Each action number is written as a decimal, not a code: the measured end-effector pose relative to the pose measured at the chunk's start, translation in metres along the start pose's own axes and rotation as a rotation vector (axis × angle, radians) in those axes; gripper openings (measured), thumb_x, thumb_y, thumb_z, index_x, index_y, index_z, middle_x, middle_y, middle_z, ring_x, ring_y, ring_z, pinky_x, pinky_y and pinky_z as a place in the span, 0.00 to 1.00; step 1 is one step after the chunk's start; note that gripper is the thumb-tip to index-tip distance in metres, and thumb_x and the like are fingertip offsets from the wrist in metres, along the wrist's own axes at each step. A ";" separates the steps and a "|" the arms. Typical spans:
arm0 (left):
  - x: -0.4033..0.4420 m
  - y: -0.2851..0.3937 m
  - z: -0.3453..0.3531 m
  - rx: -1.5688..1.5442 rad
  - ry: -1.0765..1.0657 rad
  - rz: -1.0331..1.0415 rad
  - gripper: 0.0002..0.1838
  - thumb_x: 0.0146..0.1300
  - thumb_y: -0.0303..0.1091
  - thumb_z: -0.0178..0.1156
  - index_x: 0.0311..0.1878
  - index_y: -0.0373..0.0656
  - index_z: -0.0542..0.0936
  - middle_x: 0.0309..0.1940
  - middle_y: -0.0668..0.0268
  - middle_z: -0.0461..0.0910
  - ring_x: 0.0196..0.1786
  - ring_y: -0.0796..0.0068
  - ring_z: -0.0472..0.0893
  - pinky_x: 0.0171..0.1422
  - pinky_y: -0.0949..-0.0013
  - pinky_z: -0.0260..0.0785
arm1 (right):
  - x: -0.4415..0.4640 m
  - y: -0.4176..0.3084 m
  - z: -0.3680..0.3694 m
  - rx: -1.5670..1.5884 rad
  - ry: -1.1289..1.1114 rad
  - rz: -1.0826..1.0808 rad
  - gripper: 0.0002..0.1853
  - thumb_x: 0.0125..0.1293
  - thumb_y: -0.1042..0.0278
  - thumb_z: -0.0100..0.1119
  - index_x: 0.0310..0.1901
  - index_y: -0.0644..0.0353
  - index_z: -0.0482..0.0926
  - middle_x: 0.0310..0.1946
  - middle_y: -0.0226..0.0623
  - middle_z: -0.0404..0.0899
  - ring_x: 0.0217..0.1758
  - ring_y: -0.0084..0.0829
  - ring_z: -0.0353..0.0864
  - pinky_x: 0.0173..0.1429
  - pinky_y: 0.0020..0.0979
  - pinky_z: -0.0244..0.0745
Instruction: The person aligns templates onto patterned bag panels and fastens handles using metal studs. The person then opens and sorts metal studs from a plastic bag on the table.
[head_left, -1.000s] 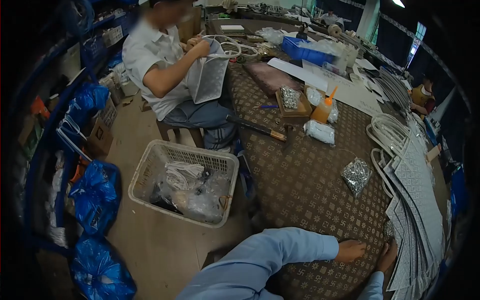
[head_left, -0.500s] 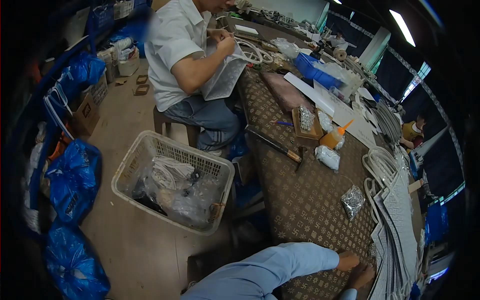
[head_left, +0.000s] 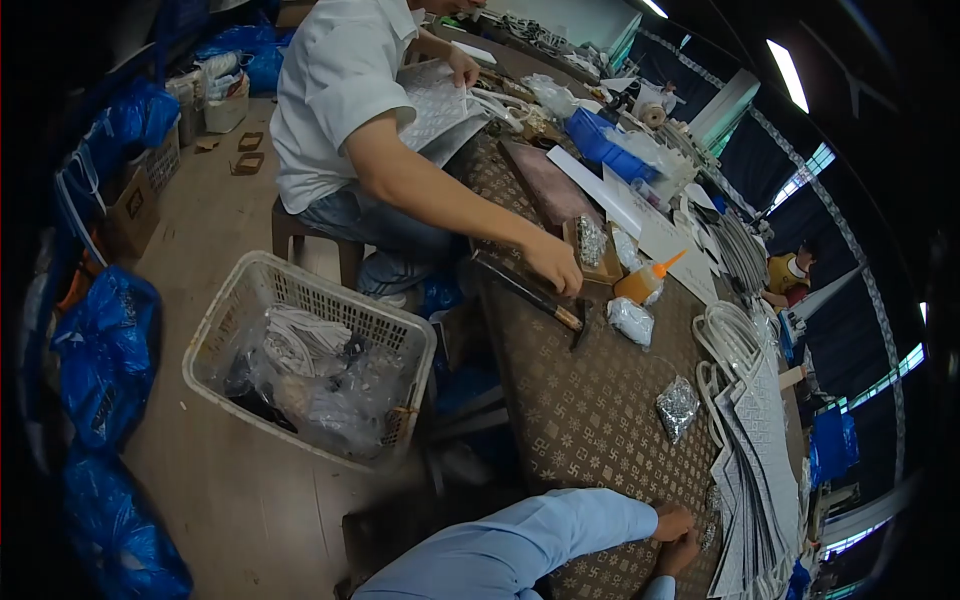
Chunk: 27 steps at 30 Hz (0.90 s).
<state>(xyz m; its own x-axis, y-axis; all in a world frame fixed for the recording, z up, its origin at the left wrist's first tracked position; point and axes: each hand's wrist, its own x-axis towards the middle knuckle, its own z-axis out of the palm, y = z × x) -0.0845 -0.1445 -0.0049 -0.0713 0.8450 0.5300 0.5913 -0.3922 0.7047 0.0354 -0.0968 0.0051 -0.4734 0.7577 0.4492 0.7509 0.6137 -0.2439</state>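
Observation:
My left hand (head_left: 674, 522) is over the patterned tablecloth (head_left: 580, 430) at the lower right, its fingers closed. Just below it and nearly touching is my right hand (head_left: 681, 553), also with curled fingers. Whatever they may pinch is too small or hidden to make out. Beside the fingertips lies a small clear bag of shiny bits (head_left: 712, 518). Right of both hands is a stack of pale, textured bag panels (head_left: 765, 450) with white rope-like handles (head_left: 728, 340). Another clear bag of metal pieces (head_left: 677, 408) sits farther up the cloth.
A co-worker's hand (head_left: 553, 264) reaches to a hammer (head_left: 530, 290) on the table. Near it are an orange glue bottle (head_left: 637, 284), a white packet (head_left: 631, 322), a box of metal parts (head_left: 592, 245) and a blue bin (head_left: 605, 140). A plastic basket (head_left: 420, 370) stands on the floor.
The co-worker's arm has stretched out from the bag panel to the hammer. My view has shifted, moving the scene left; my hands stay close together in the same place on the cloth.

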 end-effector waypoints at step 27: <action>0.003 0.001 -0.004 -0.288 0.122 -0.094 0.08 0.50 0.28 0.51 0.28 0.39 0.79 0.29 0.51 0.78 0.32 0.59 0.78 0.35 0.62 0.69 | 0.022 -0.039 0.010 0.770 -0.119 0.408 0.10 0.65 0.73 0.44 0.41 0.69 0.73 0.34 0.34 0.75 0.35 0.22 0.72 0.38 0.25 0.69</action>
<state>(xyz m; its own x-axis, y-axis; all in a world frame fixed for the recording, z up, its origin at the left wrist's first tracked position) -0.0874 -0.1440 -0.0011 -0.2205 0.8393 0.4970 0.3270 -0.4164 0.8483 -0.0086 -0.1019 0.0156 -0.3134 0.9422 0.1185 0.3728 0.2368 -0.8972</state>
